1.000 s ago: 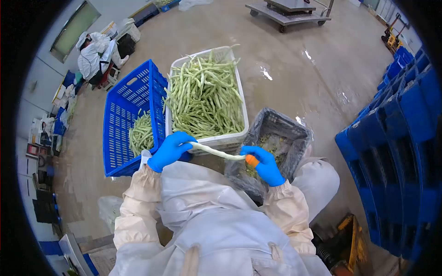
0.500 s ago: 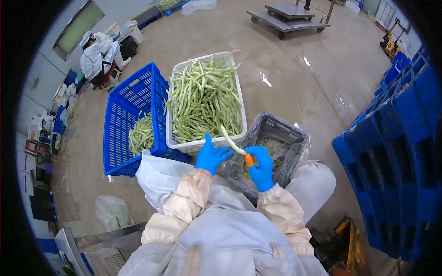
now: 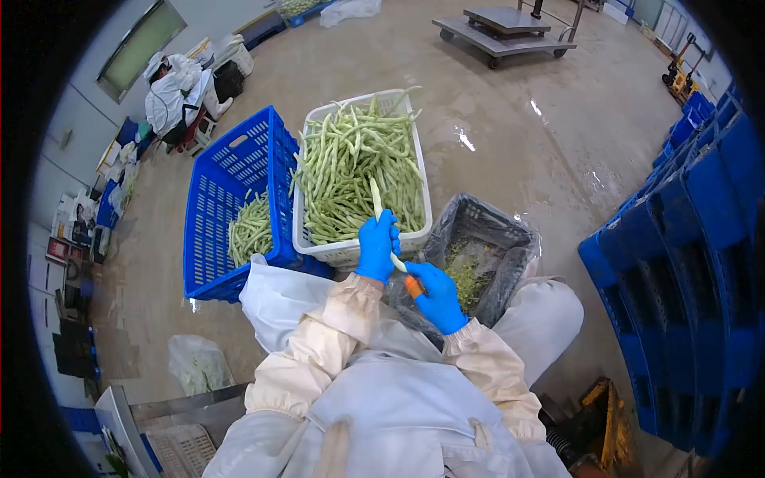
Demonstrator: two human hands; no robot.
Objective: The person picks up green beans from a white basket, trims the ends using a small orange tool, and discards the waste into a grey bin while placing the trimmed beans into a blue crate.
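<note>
A long pale green bean (image 3: pixel 375 196) is gripped in my blue-gloved left hand (image 3: pixel 376 247), its tip pointing up over the heap. My right hand (image 3: pixel 437 298), also gloved in blue, is closed on the lower end of the same bean, with an orange piece (image 3: pixel 413 287) at its thumb. Both hands are just in front of a white basket (image 3: pixel 425 211) heaped with green beans (image 3: pixel 358 151). To its left stands a blue crate (image 3: pixel 209 213) holding a smaller pile of beans (image 3: pixel 251 229). Behind my right hand, a bin lined with dark plastic (image 3: pixel 510 231) contains green scraps (image 3: pixel 468 271).
Stacked blue pallets (image 3: pixel 661 263) rise on the right. A metal platform cart (image 3: pixel 502 40) stands on the wet floor ahead. A seated person (image 3: pixel 171 99) in white is at the upper left. A clear plastic bag (image 3: pixel 198 365) lies at lower left.
My left hand, open beside the bean before, has closed around it. My right hand has shifted left and slightly down with the bean, which now points more upright.
</note>
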